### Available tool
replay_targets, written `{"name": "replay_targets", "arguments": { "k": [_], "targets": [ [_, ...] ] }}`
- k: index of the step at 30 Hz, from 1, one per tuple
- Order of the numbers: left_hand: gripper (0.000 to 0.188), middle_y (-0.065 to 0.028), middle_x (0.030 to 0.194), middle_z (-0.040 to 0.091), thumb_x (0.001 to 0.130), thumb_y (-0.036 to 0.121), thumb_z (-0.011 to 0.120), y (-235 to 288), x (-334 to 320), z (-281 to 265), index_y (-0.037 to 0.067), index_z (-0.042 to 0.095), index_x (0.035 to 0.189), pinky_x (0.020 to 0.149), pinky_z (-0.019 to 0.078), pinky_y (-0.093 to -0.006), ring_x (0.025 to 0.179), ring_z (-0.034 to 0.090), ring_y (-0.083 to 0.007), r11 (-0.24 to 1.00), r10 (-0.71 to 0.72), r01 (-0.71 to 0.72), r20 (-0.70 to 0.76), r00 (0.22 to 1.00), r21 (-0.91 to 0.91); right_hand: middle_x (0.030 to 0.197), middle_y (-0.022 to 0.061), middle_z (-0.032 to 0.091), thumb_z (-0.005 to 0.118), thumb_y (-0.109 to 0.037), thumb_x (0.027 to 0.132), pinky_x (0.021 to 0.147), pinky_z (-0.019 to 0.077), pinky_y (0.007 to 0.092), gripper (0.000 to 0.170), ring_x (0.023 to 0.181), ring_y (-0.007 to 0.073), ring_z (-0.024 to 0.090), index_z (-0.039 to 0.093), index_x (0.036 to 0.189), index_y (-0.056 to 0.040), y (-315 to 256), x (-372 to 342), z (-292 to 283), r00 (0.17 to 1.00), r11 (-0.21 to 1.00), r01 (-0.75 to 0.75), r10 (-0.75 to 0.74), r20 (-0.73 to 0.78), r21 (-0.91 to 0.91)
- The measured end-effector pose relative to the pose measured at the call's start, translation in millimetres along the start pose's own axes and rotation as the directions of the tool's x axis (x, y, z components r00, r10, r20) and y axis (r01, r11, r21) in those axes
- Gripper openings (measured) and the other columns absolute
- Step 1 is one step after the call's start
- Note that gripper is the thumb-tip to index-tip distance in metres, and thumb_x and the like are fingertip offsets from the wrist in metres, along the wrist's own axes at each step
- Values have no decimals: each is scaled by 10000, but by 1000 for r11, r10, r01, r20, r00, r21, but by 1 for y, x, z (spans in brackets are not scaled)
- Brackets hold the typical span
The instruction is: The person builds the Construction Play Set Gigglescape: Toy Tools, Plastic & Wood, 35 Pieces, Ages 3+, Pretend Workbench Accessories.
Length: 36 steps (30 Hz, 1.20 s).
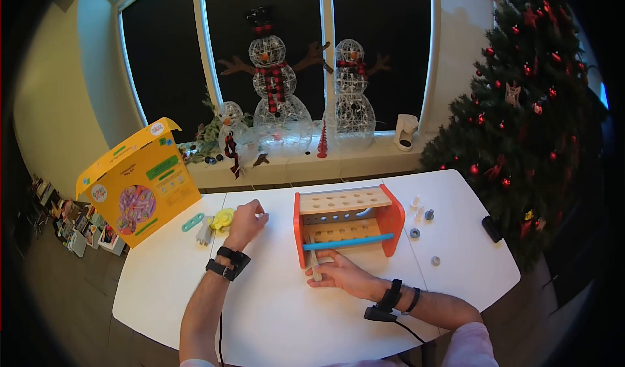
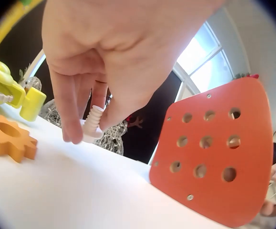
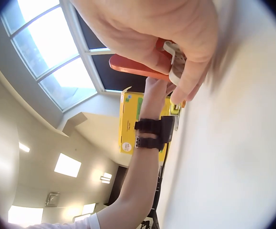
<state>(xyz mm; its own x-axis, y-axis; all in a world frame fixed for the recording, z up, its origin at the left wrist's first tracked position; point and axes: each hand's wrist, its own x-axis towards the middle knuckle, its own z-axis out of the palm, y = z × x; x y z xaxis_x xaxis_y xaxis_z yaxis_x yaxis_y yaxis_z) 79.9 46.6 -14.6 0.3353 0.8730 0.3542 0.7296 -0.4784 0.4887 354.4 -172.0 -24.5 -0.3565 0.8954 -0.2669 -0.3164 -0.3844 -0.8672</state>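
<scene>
My left hand (image 1: 246, 225) is over the table to the left of a toy workbench (image 1: 345, 198) with red ends and wooden shelves. Its fingers and thumb pinch a white plastic screw (image 2: 95, 119) low over the tabletop, threaded end up. My right hand (image 1: 344, 274) holds a pale flat strip with holes (image 3: 177, 62) between thumb and fingers, upright against the bench's front left corner. Beside the left hand lie yellow-green plastic pieces (image 1: 222, 218) and, in the left wrist view, an orange gear (image 2: 9, 136).
A yellow box (image 1: 140, 185) stands at the table's left, near a teal strip (image 1: 193, 222). Right of the bench are pale screws (image 1: 420, 211), a grey bolt (image 1: 429, 215) and grey nuts (image 1: 435, 261). A black object (image 1: 492, 229) sits at the right edge.
</scene>
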Motion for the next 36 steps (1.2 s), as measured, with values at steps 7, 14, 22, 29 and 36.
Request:
{"name": "replay_targets", "arguments": {
  "k": [7, 14, 22, 29, 36],
  "targets": [
    [237, -79, 887, 832, 894, 187, 944, 32, -7, 5, 25, 782, 953, 697, 617, -307, 830, 818, -156, 947, -31, 89, 186, 982, -310, 1319, 118, 627, 667, -119, 1110, 1107, 650, 403, 482, 1223, 212, 694, 432, 1522, -31, -5, 11, 6, 996, 997, 73, -74, -52, -29],
    [253, -66, 916, 836, 856, 103, 946, 39, -7, 21, 37, 859, 1085, 751, 641, -330, 872, 817, -163, 946, 66, 27, 275, 959, -323, 1240, 56, 662, 620, -95, 1141, 1135, 633, 411, 271, 1178, 169, 702, 613, 1404, -32, -6, 21, 4, 987, 994, 111, -109, -117, 8],
    [282, -148, 1010, 834, 820, 185, 968, 38, -13, 40, 67, 875, 1058, 766, 657, -374, 816, 826, -250, 960, 182, -150, 120, 976, -237, 1297, 11, 656, 621, -160, 1163, 1160, 625, 427, 257, 1213, 146, 684, 636, 1402, -70, 2, 29, -5, 980, 990, 139, -138, -143, -3],
    [272, -162, 972, 821, 806, 203, 971, 42, -14, 47, 100, 886, 1044, 757, 651, -408, 769, 801, -288, 971, 200, -195, 23, 980, -136, 1188, 7, 705, 668, -163, 1142, 1063, 646, 369, 258, 1085, 124, 716, 685, 1379, -62, -3, 24, 9, 970, 987, 159, -157, -183, -6],
    [331, -170, 1053, 849, 826, 185, 947, 58, -17, 34, 66, 860, 1122, 832, 663, -390, 901, 832, -278, 975, 119, -86, 156, 981, -205, 1221, 53, 735, 715, -196, 1120, 988, 661, 339, 321, 1099, 162, 738, 685, 1396, -36, -2, 27, 11, 971, 987, 162, -161, -176, -7]
  ]
}}
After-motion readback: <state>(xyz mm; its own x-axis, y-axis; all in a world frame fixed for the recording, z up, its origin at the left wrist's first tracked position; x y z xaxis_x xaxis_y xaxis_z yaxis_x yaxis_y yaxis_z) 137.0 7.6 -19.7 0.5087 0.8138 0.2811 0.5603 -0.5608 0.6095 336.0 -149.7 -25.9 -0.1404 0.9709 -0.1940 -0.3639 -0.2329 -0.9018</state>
